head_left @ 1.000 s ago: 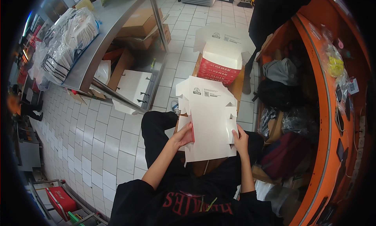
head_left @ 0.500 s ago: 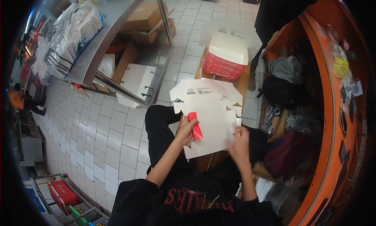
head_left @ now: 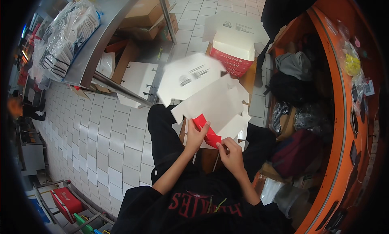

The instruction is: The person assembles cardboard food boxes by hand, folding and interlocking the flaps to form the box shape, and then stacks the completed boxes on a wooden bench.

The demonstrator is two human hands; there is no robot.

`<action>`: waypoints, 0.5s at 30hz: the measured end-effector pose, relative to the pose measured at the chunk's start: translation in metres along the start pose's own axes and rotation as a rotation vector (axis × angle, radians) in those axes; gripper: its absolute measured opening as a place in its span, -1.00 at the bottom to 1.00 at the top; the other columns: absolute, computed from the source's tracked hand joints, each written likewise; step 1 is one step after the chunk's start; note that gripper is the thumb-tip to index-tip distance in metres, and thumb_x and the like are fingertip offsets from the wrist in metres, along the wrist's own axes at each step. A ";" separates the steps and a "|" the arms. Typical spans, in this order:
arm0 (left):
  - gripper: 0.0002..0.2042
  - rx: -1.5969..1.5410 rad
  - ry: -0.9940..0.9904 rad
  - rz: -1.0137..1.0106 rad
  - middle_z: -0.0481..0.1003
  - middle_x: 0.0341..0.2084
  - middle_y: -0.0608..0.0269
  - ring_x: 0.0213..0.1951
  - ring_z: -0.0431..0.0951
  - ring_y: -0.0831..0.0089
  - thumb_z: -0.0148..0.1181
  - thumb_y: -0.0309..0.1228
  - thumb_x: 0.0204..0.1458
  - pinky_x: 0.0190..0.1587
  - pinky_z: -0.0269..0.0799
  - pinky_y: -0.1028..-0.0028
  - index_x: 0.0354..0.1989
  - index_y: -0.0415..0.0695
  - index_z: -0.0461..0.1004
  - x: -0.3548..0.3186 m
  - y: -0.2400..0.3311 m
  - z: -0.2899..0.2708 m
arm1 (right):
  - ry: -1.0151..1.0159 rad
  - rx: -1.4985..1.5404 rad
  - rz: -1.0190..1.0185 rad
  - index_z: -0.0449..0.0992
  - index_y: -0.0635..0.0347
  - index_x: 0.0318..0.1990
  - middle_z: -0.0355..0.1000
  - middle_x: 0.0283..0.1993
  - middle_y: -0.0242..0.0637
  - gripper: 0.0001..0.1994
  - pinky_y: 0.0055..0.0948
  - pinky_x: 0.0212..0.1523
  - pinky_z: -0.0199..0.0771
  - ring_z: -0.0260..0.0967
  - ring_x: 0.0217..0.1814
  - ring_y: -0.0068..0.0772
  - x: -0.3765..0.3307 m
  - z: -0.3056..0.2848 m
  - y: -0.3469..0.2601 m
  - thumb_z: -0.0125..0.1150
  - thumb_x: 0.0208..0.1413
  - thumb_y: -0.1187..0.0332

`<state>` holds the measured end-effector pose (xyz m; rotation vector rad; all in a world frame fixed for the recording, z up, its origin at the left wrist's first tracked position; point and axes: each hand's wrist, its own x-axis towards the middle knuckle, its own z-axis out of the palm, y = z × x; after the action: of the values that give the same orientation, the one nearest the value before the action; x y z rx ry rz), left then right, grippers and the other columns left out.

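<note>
Pinching red flap (head_left: pixel 208 135) of white carton (head_left: pixel 216 105), near middle of scene, short of far box stack (head_left: pixel 231 65), with left hand (head_left: pixel 196 136) mid-length and right hand (head_left: pixel 232 153) at near right corner, probably risking crease or skewed fold from uneven pulling.

Wht/red ctn (head_left: pixel 219 106), orng shelf (head_left: pixel 345 153).

A steel table (head_left: pixel 110 20), tiled floor (head_left: pixel 111 130) and stacked boxes (head_left: pixel 231 64) suggest a commercial kitchen.
</note>
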<state>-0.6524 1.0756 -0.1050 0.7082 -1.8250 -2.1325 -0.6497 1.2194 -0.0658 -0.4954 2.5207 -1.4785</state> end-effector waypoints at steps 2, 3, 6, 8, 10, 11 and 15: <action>-0.64 0.090 -0.086 0.039 0.35 -0.35 0.19 -0.32 0.39 0.48 0.14 -0.45 -0.06 -0.24 0.33 0.52 -0.14 -0.27 0.15 0.003 0.003 -0.008 | -0.040 0.031 -0.003 0.33 0.35 -0.54 0.21 -0.61 -0.25 -0.84 -0.51 -0.62 0.12 0.13 -0.67 -0.45 0.004 -0.003 -0.002 0.12 -0.03 0.45; -0.59 0.181 -0.176 0.079 0.35 -0.33 0.17 -0.30 0.39 0.47 0.15 -0.42 -0.07 -0.23 0.33 0.52 -0.10 -0.29 0.13 0.005 0.005 -0.012 | -0.076 0.063 -0.005 0.34 0.37 -0.55 0.21 -0.62 -0.30 -0.83 -0.57 -0.65 0.08 0.10 -0.68 -0.58 0.004 -0.004 -0.002 0.13 -0.04 0.46; -0.56 0.288 -0.218 0.102 0.39 -0.37 0.04 -0.33 0.44 0.36 0.17 -0.39 -0.08 -0.27 0.35 0.47 -0.11 -0.34 0.12 0.005 0.022 -0.012 | -0.087 0.087 -0.027 0.33 0.36 -0.55 0.18 -0.63 -0.31 -0.82 -0.61 -0.65 0.05 0.06 -0.68 -0.58 0.001 0.000 -0.001 0.14 -0.04 0.44; -0.56 0.316 -0.231 0.140 0.40 -0.38 0.00 -0.34 0.45 0.30 0.17 -0.38 -0.09 -0.28 0.36 0.45 -0.13 -0.35 0.13 0.005 0.028 -0.013 | -0.081 0.097 -0.020 0.32 0.36 -0.56 0.17 -0.64 -0.31 -0.81 -0.60 -0.64 0.05 0.06 -0.69 -0.58 0.000 0.004 -0.004 0.14 -0.04 0.44; -0.54 0.290 -0.224 0.208 0.40 -0.40 -0.09 -0.34 0.47 0.17 0.17 -0.37 -0.09 -0.30 0.36 0.41 -0.14 -0.39 0.12 0.003 0.034 -0.014 | -0.073 0.108 -0.009 0.32 0.36 -0.56 0.17 -0.64 -0.31 -0.81 -0.59 -0.64 0.06 0.06 -0.69 -0.57 -0.001 0.006 -0.004 0.14 -0.04 0.44; -0.54 0.291 -0.224 0.207 0.40 -0.40 -0.09 -0.34 0.47 0.17 0.17 -0.37 -0.09 -0.30 0.36 0.41 -0.14 -0.39 0.12 0.003 0.037 -0.014 | -0.075 0.122 -0.009 0.32 0.36 -0.56 0.16 -0.65 -0.32 -0.81 -0.59 -0.64 0.06 0.06 -0.69 -0.57 0.000 0.007 -0.003 0.14 -0.04 0.44; -0.45 0.533 -0.287 0.154 0.39 -0.35 -0.14 -0.28 0.47 0.16 0.18 -0.35 -0.10 -0.24 0.36 0.37 -0.06 -0.39 0.04 0.014 0.033 -0.023 | -0.152 0.123 -0.096 0.31 0.35 -0.55 0.20 -0.55 -0.30 -0.82 -0.59 -0.59 0.11 0.10 -0.61 -0.57 0.004 0.005 -0.006 0.13 -0.04 0.46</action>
<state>-0.6568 1.0431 -0.0777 0.3492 -2.5514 -1.7262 -0.6512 1.2109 -0.0633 -0.6891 2.3038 -1.5549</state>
